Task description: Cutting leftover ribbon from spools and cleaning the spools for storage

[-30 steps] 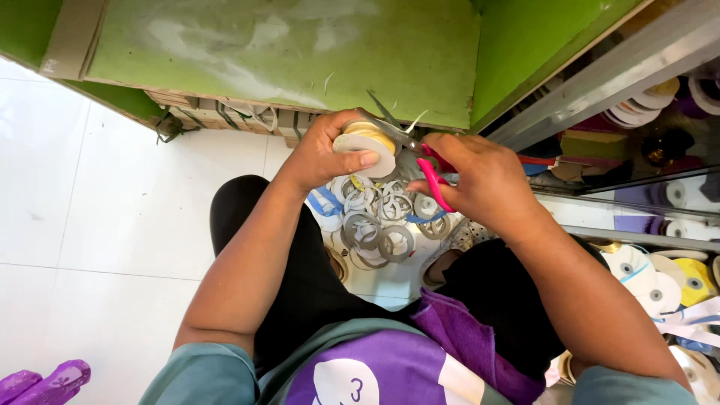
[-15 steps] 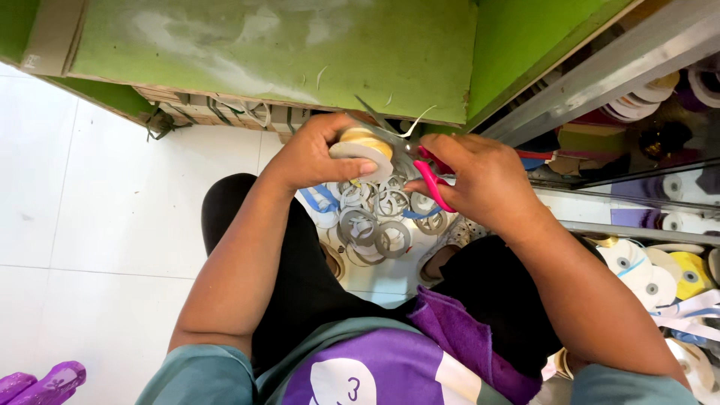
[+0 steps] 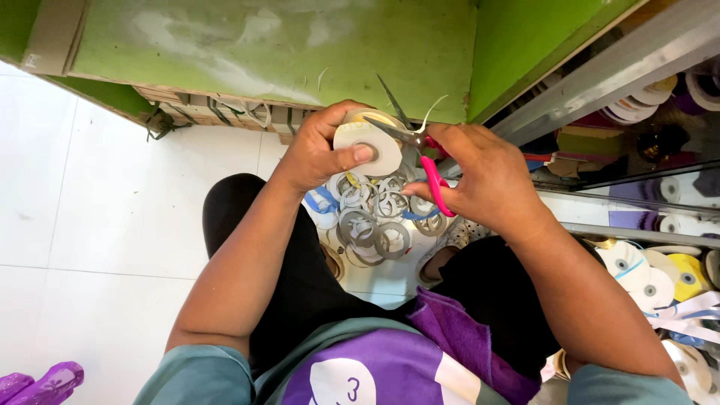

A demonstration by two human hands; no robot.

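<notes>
Looking straight down over the person's lap, and much is masked: the far half of the ribbon spool (image 3: 367, 142) sits behind the left hand's (image 3: 319, 154) fingers, and the scissors' (image 3: 416, 150) pink handles vanish inside the right hand's (image 3: 480, 176) fist. Whether the blades are actually on the ribbon is hard to make out; only a thin pale strip curls up beside the tips. The left hand is wrapped around the pale spool, thumb pressed flat across its white face, wrist cocked inward. The right hand is closed through the scissor loops, knuckles up, blades slightly parted and pointing up toward the green board (image 3: 285, 52). Both forearms angle in from the lower corners, meeting above the knees. Below the hands, a heap of empty cardboard rings (image 3: 375, 221) lies on the white floor (image 3: 112, 202). Ribbon rolls (image 3: 652, 274) at right are cut off by the edge.
</notes>
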